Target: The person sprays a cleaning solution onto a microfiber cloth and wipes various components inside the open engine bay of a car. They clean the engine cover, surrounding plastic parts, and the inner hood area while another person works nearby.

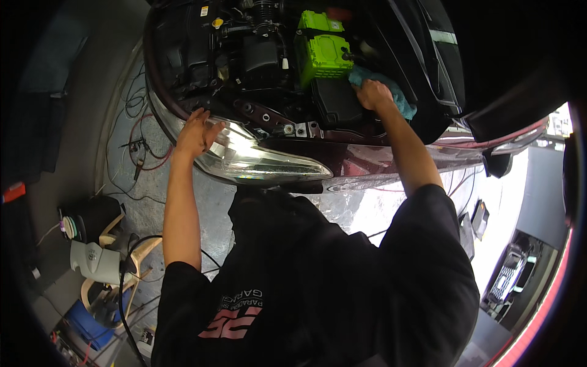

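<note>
In the open engine bay of a dark red car, my right hand (374,95) is closed on a teal cloth (397,101), next to a black box (337,101) and a bright green car battery (328,55). Part of the cloth spreads out to the right, over the bay's side. My left hand (198,133) rests with spread fingers at the upper edge of the headlight (263,156), its fingertips on the front rim of the bay. Nothing shows in that hand.
Cables and a red hose (137,131) lie on the floor at the left. A grey plastic cover (95,262), wooden frame pieces and a blue bin (92,321) stand at lower left. The side mirror (497,163) sticks out at right.
</note>
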`<state>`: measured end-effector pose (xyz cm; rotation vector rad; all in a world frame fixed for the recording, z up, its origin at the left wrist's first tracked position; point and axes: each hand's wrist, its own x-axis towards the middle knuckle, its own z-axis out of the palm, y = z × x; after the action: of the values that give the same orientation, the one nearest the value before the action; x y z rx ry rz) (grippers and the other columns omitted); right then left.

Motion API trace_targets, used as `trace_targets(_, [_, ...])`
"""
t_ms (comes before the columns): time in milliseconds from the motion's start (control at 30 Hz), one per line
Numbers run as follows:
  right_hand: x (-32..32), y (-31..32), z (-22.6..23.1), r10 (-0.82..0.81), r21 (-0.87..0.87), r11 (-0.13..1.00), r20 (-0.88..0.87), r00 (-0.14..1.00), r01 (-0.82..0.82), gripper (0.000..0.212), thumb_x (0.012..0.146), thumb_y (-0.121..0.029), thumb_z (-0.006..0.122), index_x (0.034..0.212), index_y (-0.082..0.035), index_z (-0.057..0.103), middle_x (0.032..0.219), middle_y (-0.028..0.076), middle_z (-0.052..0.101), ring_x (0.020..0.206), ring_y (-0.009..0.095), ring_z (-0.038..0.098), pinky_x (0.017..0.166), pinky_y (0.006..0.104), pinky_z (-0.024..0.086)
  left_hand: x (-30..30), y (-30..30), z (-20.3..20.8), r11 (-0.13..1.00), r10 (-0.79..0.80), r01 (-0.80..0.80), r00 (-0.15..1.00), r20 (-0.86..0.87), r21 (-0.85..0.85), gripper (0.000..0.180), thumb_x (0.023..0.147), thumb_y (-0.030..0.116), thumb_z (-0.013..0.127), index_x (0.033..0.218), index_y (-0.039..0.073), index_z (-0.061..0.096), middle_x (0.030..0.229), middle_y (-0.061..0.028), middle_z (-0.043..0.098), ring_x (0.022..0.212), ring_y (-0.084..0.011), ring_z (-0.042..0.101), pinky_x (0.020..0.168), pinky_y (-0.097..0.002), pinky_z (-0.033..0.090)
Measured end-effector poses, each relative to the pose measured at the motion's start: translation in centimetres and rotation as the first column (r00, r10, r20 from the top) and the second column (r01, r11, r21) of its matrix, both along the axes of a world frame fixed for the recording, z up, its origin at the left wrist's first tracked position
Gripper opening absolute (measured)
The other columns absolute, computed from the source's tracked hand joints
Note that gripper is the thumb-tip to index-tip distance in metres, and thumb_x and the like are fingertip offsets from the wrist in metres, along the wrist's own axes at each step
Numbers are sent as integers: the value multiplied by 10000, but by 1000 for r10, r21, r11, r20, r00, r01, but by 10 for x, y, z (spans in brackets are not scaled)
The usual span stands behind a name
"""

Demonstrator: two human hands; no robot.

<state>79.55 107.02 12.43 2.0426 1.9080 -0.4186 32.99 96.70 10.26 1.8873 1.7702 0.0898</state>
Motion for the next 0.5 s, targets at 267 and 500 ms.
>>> trace_targets(267, [95,-85,33,-325,98,463,-906,271,881,623,997,-518,525,1169,66,661,1099,166,706,1010,283,673,893,386,520,2,1,8,1000,-14,15,996,94,-3,740,910,490,642,1377,-72,527,1488,-255,449,1394,-370,424,1145,-388,360])
trace_targets(500, [4,-100,101,200,146,99,-972,124,984,601,1088,-438,327,1480,15,368,1378,188,529,1240,328,550,1089,447,431,-9,-6,12,1000,-9,7,997,80,30,753,896,472,660,1355,-110,527,1474,-291,450,1368,-397,446,1142,-415,363])
